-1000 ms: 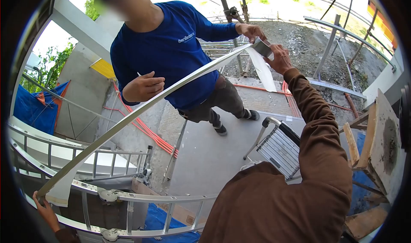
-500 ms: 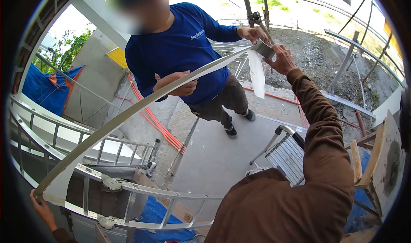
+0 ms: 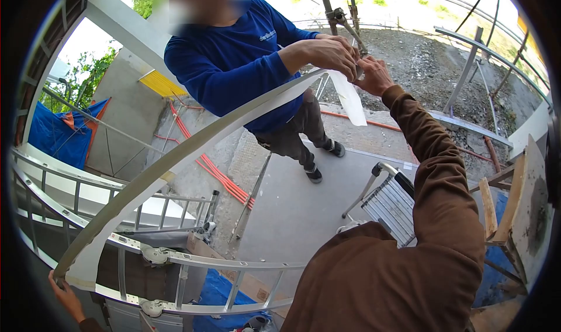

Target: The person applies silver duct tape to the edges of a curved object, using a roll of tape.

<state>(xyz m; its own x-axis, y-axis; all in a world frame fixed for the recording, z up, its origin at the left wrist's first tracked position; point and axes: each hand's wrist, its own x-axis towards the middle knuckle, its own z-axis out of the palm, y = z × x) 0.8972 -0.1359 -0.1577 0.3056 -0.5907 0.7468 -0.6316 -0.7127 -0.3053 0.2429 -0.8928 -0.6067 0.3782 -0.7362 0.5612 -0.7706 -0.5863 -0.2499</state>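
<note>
A long, narrow grey-beige strip point(image 3: 175, 151) with a thin white sheet point(image 3: 120, 227) along its lower edge stretches diagonally across the head view, bowed upward. My left hand point(image 3: 67, 297) grips its lower-left end, fingers wrapped round the edge. At the upper-right end, my right hand point(image 3: 374, 76) has its fingers closed on the strip's end, partly hidden by a co-worker's hands point(image 3: 330, 54). Both of that person's hands are at this end too, close to my fingers. A loose white flap point(image 3: 349, 98) hangs below there.
The co-worker in a blue shirt point(image 3: 234, 78) stands across from me on a grey board point(image 3: 286, 209). An aluminium ladder point(image 3: 234, 266) curves across below the strip. Nearby are a folding step stool point(image 3: 388, 206), orange-red conduits point(image 3: 216, 171), scaffold pipes point(image 3: 336, 16) and wooden boards point(image 3: 517, 209).
The co-worker's hand that held the strip's middle has moved to the upper-right end, beside their other hand. The strip now bows more. My hands stay at its two ends.
</note>
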